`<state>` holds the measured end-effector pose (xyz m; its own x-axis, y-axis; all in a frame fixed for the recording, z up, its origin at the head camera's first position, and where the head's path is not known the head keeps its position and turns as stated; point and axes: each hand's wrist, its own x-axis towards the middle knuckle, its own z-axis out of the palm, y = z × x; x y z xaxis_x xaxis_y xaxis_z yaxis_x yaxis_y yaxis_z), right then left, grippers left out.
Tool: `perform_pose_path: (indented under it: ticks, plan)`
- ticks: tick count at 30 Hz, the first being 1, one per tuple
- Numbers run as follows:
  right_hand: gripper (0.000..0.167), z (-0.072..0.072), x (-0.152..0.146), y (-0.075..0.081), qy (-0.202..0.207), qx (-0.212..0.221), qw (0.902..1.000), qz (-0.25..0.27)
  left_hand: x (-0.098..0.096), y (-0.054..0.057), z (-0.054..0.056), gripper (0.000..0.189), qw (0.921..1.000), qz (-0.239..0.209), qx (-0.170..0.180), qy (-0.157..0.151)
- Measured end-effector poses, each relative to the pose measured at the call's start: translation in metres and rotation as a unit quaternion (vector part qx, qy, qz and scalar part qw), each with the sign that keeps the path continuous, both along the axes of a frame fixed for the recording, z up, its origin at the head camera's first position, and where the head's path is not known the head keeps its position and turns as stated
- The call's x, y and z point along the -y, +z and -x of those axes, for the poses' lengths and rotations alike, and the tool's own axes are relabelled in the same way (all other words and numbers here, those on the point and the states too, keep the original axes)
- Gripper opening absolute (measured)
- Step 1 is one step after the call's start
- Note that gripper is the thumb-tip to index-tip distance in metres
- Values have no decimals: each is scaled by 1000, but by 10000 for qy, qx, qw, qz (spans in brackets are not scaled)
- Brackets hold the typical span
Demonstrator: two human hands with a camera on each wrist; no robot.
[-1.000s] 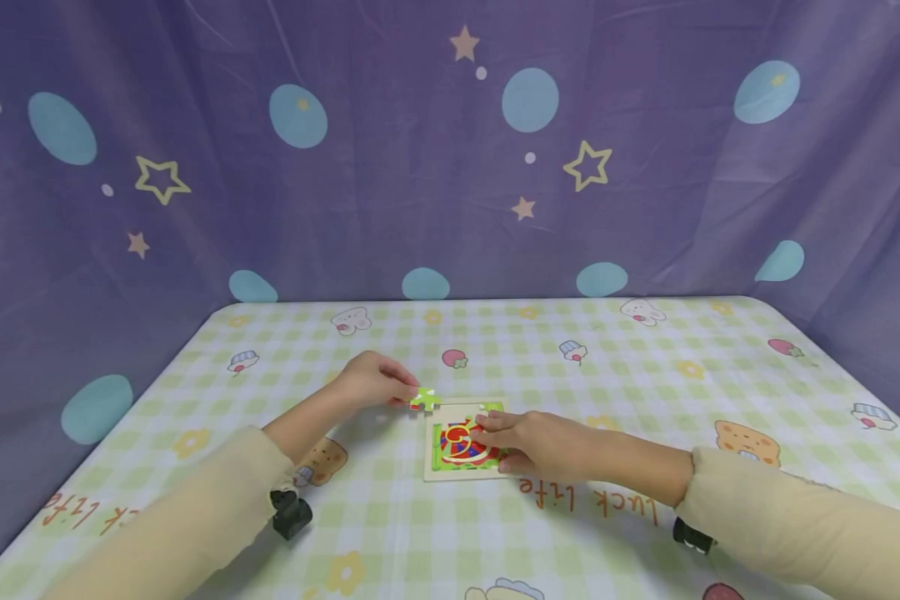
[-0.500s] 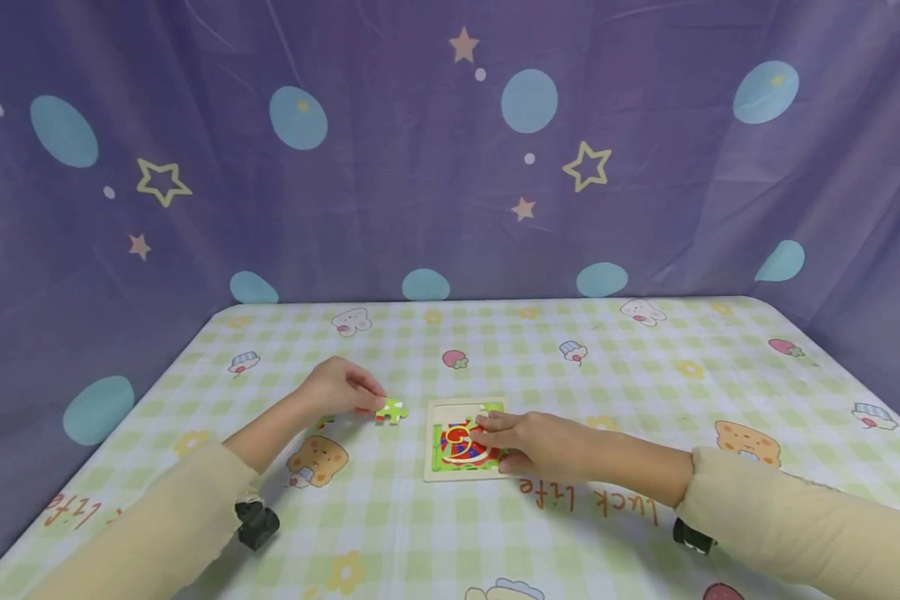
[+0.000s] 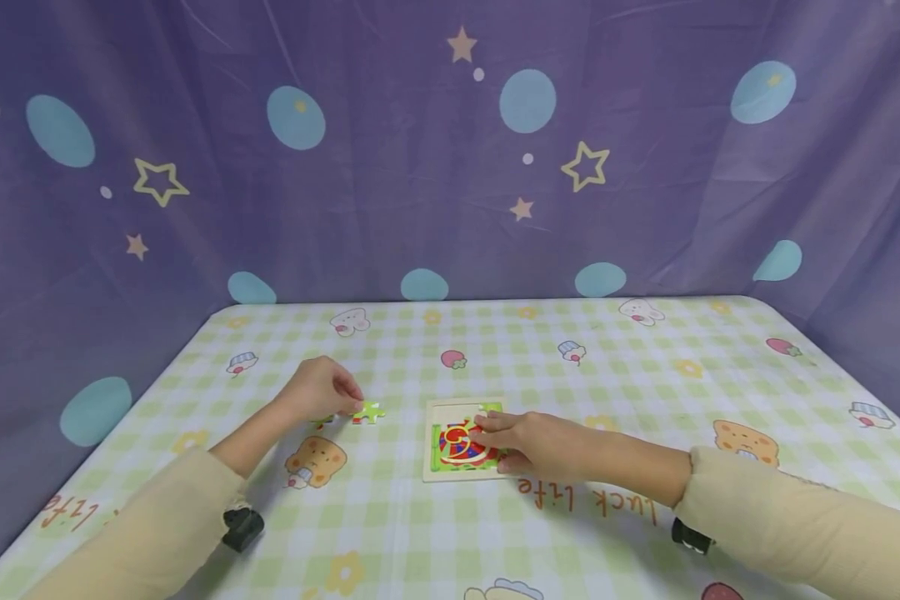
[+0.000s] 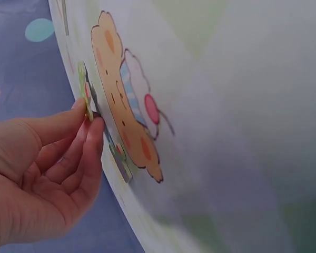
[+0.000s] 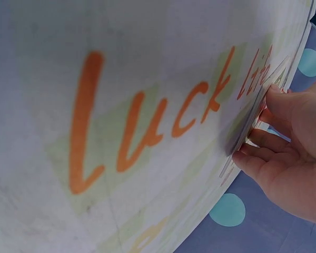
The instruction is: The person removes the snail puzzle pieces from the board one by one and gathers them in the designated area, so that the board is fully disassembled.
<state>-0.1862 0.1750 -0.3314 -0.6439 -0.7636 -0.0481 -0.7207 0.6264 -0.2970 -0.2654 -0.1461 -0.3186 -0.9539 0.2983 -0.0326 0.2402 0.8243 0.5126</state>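
My left hand (image 3: 317, 392) pinches a green jigsaw piece (image 3: 369, 412) with a bit of red between thumb and fingertips, left of the puzzle board. In the left wrist view the piece (image 4: 85, 89) is tilted up, close to the tabletop. Another puzzle piece (image 4: 119, 161) lies on the cloth below that hand, mostly hidden from the head view. My right hand (image 3: 551, 446) rests on the right side of the wooden puzzle board (image 3: 426, 458), fingers spread over its red and green picture. The board's upper left part shows bare wood.
A green checked tablecloth (image 3: 435, 542) with printed bears, flowers and lettering covers the table. Behind it hangs a purple curtain (image 3: 390, 192) with stars and blue dots. A black wrist camera (image 3: 242, 528) sits below the left sleeve, and another (image 3: 692, 535) below the right.
My left hand has moved left, away from the board, carrying the green jigsaw piece with it and lowering it slightly. The right hand and the board have stayed in place.
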Motion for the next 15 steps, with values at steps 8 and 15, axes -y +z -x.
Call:
perform_pose_path:
  ticks: [8, 15]
  plan:
    - [50, 0, 1, 0, -31, -12, 10000, -18, 4, -1, 0, 6, 10000, 74, 46, -12]
    - [50, 0, 1, 0, -36, -54, 10000, -19, 5, -1, 0, 5, 10000, 54, 22, -2]
